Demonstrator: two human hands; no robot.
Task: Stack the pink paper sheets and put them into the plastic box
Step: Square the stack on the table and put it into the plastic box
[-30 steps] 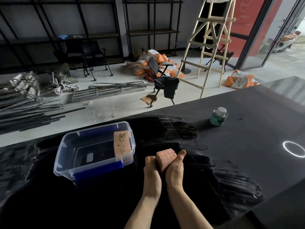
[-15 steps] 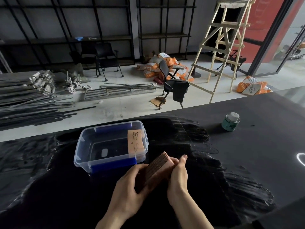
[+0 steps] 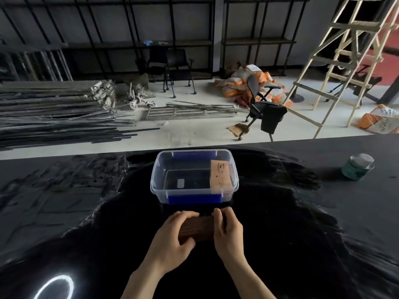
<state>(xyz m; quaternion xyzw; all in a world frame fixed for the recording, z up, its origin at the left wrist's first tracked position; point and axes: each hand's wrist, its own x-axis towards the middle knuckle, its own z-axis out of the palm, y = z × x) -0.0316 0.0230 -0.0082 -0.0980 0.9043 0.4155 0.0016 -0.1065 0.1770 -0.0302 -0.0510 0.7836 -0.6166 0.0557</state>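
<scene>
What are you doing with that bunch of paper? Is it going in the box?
A person is holding a stack of paper sheets between the left hand and the right hand, squeezing its ends just above the black table. The clear plastic box sits open right behind the hands. The stack is not in it yet; one tan card leans inside at the box's right end. A small green jar stands off to the right.

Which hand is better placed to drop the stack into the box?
Neither clearly: the left hand and right hand both clamp the paper stack, with the plastic box straight ahead. Use both.
</scene>
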